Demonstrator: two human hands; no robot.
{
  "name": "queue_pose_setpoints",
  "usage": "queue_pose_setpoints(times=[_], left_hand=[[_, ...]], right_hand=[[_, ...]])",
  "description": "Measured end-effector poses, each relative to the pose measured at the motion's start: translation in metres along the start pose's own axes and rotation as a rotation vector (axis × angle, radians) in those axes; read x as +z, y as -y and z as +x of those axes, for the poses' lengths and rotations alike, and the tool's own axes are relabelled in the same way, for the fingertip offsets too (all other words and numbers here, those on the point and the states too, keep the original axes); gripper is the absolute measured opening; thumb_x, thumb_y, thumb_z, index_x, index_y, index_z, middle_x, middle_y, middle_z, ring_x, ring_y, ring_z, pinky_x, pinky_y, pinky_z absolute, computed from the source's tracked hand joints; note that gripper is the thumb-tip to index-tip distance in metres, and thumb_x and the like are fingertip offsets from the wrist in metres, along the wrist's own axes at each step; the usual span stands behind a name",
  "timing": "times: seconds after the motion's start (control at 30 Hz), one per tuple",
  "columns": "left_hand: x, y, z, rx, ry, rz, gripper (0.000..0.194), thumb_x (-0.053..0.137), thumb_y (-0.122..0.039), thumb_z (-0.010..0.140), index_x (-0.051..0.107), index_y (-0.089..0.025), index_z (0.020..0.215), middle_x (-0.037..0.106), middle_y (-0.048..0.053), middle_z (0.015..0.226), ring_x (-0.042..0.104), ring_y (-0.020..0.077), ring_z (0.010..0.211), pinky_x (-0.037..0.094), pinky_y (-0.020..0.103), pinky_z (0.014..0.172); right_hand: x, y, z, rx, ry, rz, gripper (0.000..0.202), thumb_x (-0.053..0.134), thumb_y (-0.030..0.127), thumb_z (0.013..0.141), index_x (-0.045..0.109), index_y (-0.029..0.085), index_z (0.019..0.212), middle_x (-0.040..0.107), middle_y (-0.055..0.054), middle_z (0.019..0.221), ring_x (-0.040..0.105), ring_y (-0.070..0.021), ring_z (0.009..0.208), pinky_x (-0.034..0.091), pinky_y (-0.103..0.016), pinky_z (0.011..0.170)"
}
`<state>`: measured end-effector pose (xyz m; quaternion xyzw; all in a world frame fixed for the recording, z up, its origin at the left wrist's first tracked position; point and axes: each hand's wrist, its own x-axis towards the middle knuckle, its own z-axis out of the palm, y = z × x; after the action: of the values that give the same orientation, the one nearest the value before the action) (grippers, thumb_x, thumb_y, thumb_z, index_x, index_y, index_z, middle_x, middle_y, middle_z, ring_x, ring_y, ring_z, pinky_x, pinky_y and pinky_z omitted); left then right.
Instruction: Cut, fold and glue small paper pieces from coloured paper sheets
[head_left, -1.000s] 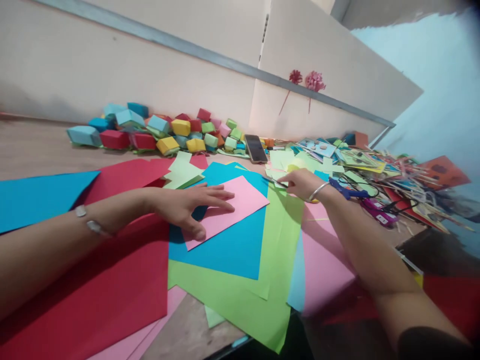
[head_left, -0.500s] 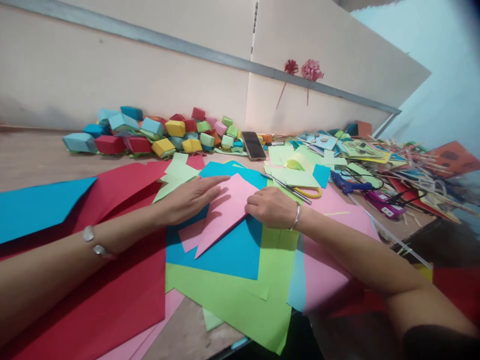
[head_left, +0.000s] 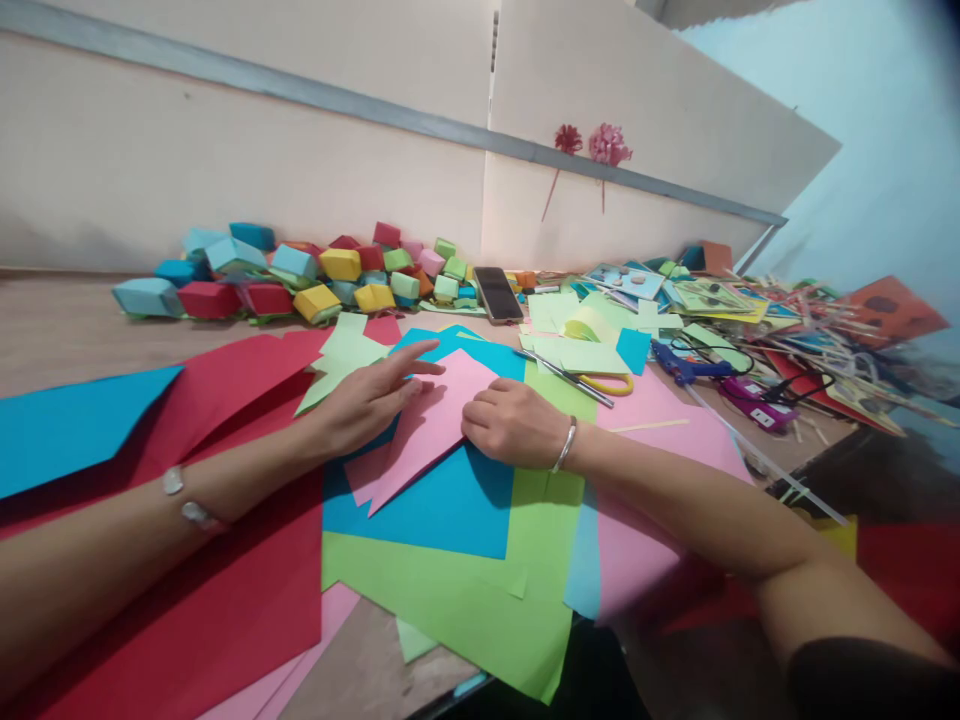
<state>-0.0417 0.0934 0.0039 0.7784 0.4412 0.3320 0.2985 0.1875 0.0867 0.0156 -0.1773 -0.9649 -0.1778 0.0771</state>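
A folded piece of pink paper (head_left: 427, 420) with a pointed lower end lies on a blue sheet (head_left: 450, 520). Over its upper left side rests my left hand (head_left: 371, 395), fingers stretched out and a little spread. My right hand (head_left: 506, 420) is closed at the paper's right edge, its fingers curled and pressed together there. The fingertips are partly hidden. Another pink piece (head_left: 361, 472) shows under the folded one at the left. Beneath the blue sheet spreads a light green sheet (head_left: 450, 590).
Small coloured paper boxes (head_left: 341, 265) are heaped by the wall. A phone (head_left: 499, 295), scissors (head_left: 574, 378), a blue glue gun (head_left: 686, 365) and a purple power strip (head_left: 757, 403) lie behind and to the right. Red sheets (head_left: 255, 580) cover the left.
My left fingers have lifted and spread slightly from the pink paper. My right hand has slid a little along its right edge, still closed. The whole view has shifted slightly.
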Motion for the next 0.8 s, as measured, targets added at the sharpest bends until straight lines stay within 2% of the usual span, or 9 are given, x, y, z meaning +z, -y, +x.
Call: queue_pose_setpoints(times=[0.1,0.17,0.23,0.33,0.4,0.5,0.63,0.73,0.8], left_hand=[[0.0,-0.005,-0.002,0.016,-0.14,-0.043,0.061,0.044,-0.057,0.093,0.048,-0.019,0.141,0.067,0.013,0.128,0.061,0.0282,0.119,0.045,0.041,0.103],[-0.002,-0.01,-0.002,0.02,-0.316,-0.06,0.057,0.041,-0.057,0.095,0.053,-0.018,0.136,0.067,0.01,0.129,0.056,0.0282,0.125,0.044,0.039,0.105],[-0.006,-0.013,-0.001,0.019,-0.433,-0.093,0.054,0.041,-0.058,0.094,0.056,-0.02,0.131,0.064,0.004,0.133,0.052,0.0286,0.13,0.047,0.037,0.101],[-0.008,-0.015,0.0,0.02,-0.427,-0.182,0.056,0.053,-0.065,0.087,0.061,-0.024,0.125,0.06,0.002,0.139,0.05,0.0309,0.132,0.048,0.037,0.099],[-0.007,-0.016,0.0,-0.003,-0.373,-0.329,0.064,0.058,-0.072,0.08,0.063,-0.024,0.123,0.064,0.006,0.135,0.055,0.0321,0.126,0.048,0.04,0.1],[-0.002,-0.021,-0.001,-0.113,-0.299,-0.511,0.065,0.065,-0.074,0.073,0.07,-0.022,0.111,0.075,0.007,0.11,0.066,0.0307,0.105,0.055,0.038,0.088],[0.002,-0.032,-0.004,-0.25,-0.281,-0.375,0.045,0.08,-0.062,0.059,0.074,-0.02,0.077,0.074,0.003,0.077,0.065,0.0221,0.072,0.052,0.029,0.062],[0.003,-0.038,-0.005,-0.276,-0.303,-0.332,0.042,0.079,-0.061,0.058,0.073,-0.021,0.07,0.07,0.002,0.069,0.059,0.0181,0.063,0.048,0.025,0.053],[0.002,-0.038,-0.005,-0.28,-0.305,-0.311,0.04,0.078,-0.059,0.059,0.073,-0.021,0.07,0.069,0.001,0.067,0.057,0.0168,0.061,0.045,0.024,0.051]], right_hand=[[-0.005,-0.006,-0.003,0.149,-0.121,0.081,0.028,0.043,0.011,0.093,0.065,0.014,0.076,0.068,-0.009,0.08,0.055,-0.0145,0.072,0.038,-0.03,0.069],[-0.015,-0.016,-0.008,0.336,-0.325,0.245,0.022,0.047,0.014,0.09,0.066,0.016,0.078,0.069,-0.008,0.085,0.057,-0.0148,0.076,0.042,-0.029,0.07],[-0.028,-0.026,-0.013,0.546,-0.557,0.489,0.018,0.05,0.02,0.087,0.065,0.017,0.079,0.068,-0.006,0.085,0.059,-0.0146,0.076,0.046,-0.028,0.07],[-0.043,-0.034,-0.018,0.8,-0.748,0.959,0.015,0.058,0.031,0.079,0.064,0.018,0.075,0.064,-0.002,0.074,0.058,-0.0128,0.066,0.05,-0.027,0.062],[-0.044,-0.034,-0.018,0.864,-0.723,1.23,0.016,0.064,0.034,0.074,0.064,0.018,0.073,0.062,0.0,0.07,0.057,-0.0116,0.061,0.051,-0.026,0.057],[-0.038,-0.029,-0.016,0.85,-0.6,1.419,0.019,0.069,0.035,0.069,0.065,0.017,0.069,0.062,0.001,0.066,0.058,-0.0103,0.06,0.053,-0.024,0.055],[-0.03,-0.025,-0.014,0.822,-0.456,1.505,0.025,0.074,0.039,0.069,0.063,0.016,0.07,0.062,0.002,0.065,0.06,-0.0094,0.059,0.054,-0.021,0.052],[-0.027,-0.026,-0.015,0.851,-0.409,1.505,0.03,0.075,0.043,0.071,0.06,0.017,0.071,0.059,0.003,0.061,0.059,-0.0087,0.056,0.052,-0.02,0.048],[-0.024,-0.026,-0.015,0.878,-0.393,1.468,0.028,0.077,0.039,0.07,0.061,0.017,0.075,0.059,0.004,0.061,0.058,-0.0083,0.054,0.05,-0.018,0.046]])
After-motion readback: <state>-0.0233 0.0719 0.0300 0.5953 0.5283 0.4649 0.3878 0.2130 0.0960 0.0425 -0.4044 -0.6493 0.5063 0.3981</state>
